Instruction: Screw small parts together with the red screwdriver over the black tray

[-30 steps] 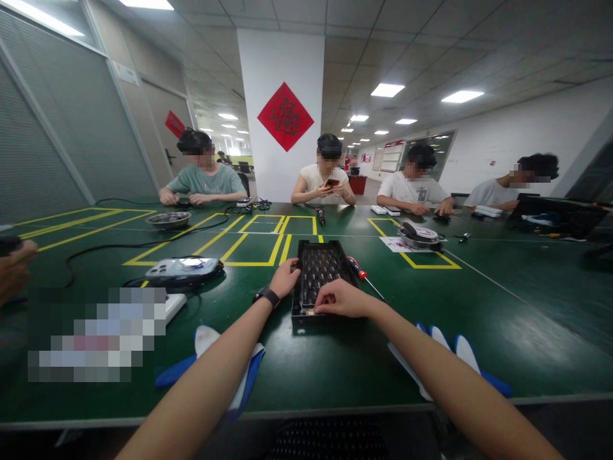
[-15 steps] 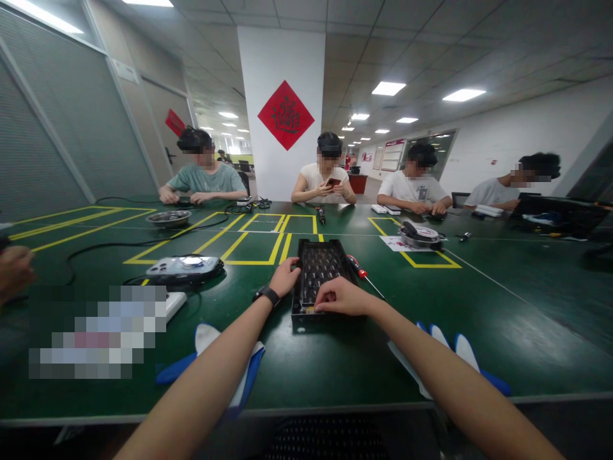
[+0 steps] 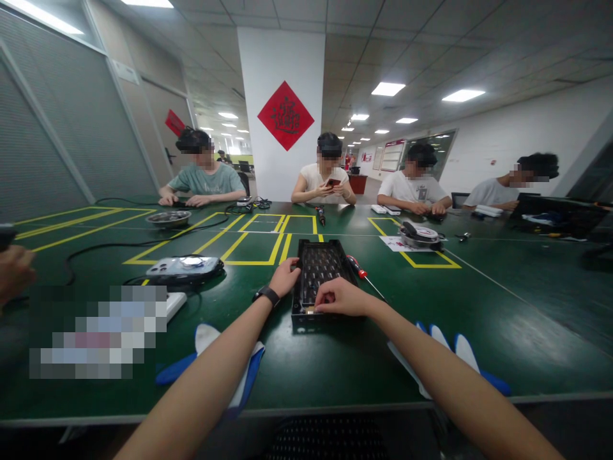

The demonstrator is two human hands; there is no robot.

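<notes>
Head view, left hand: your left hand (image 3: 285, 277) rests at the left wall of the black tray (image 3: 301, 317), its fingers loosely bent against the rim; whether they grip it, you cannot tell.
Head view, right hand: your right hand (image 3: 343, 297) is over the tray's near end, fingertips drawn narrow together beside a small pale piece (image 3: 310, 310); you cannot tell whether they pinch it.
Head view, tray: it lies in front of you on the green table (image 3: 479, 300), between your hands, with rows of small parts inside.
Head view, screwdriver: the red-and-black screwdriver (image 3: 357, 266) lies just right of the tray, its shaft angled toward you.
Head view, gloves: a blue-and-white glove (image 3: 207, 337) lies by your left forearm, another glove (image 3: 467, 354) by your right.
Head view, left side: a phone (image 3: 167, 268) lies near dark cable, and a metal bowl (image 3: 167, 220) sits farther back.
Head view, across: four people sit beyond.
</notes>
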